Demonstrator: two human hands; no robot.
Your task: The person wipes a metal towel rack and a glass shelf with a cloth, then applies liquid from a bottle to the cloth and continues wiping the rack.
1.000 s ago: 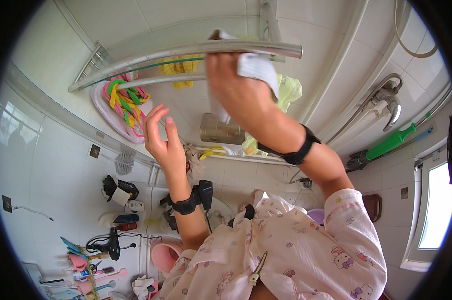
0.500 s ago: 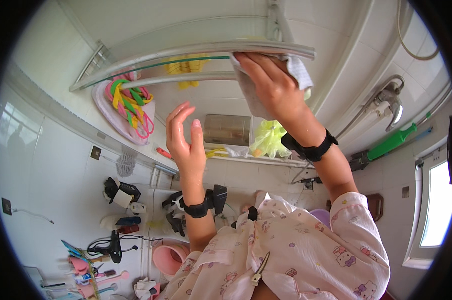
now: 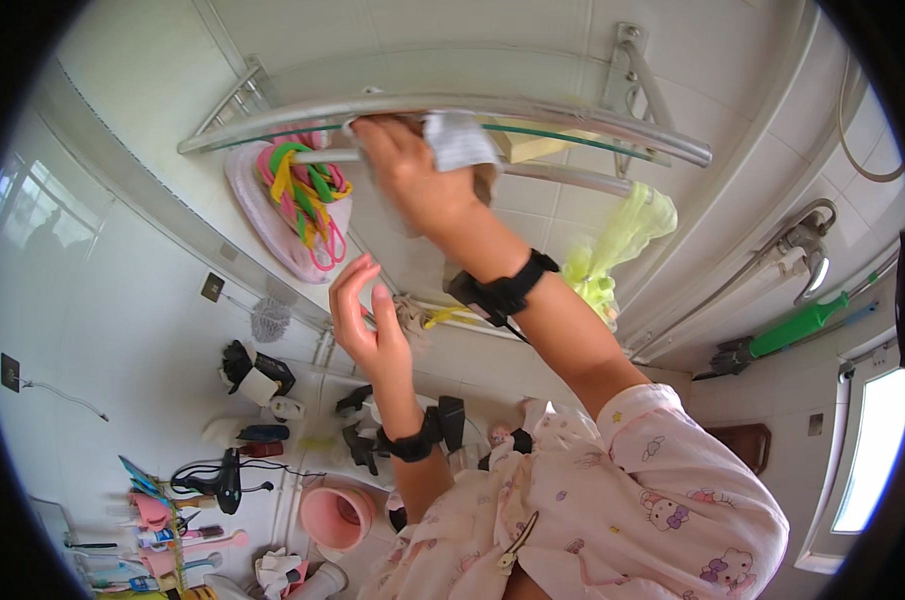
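Observation:
My right hand [image 3: 418, 180] is closed on a greyish-white cloth [image 3: 463, 143], which wraps the front of a wall shelf. It presses the cloth against the shelf's metal rail [image 3: 583, 122] and the edge of its glass plate [image 3: 613, 147], left of the middle. Part of the cloth hangs below the hand, and the fingertips are partly hidden. My left hand [image 3: 371, 330] is held in the air, lower and to the left. Its fingers curve loosely, the thumb stands apart, and nothing is in it.
Multicoloured straps [image 3: 308, 190] and a pale pink towel [image 3: 258, 215] hang at the shelf's left end. A yellow-green mesh item [image 3: 613, 255] hangs from the lower rail [image 3: 563, 178]. Shower fittings [image 3: 808, 235] are on the right wall. A hair dryer [image 3: 229, 480] and pink bucket [image 3: 335, 518] are lower left.
My right hand has slid the cloth leftward along the rail, from near its right end to left of the middle. My left hand sits a little lower, still empty. The view has shifted somewhat.

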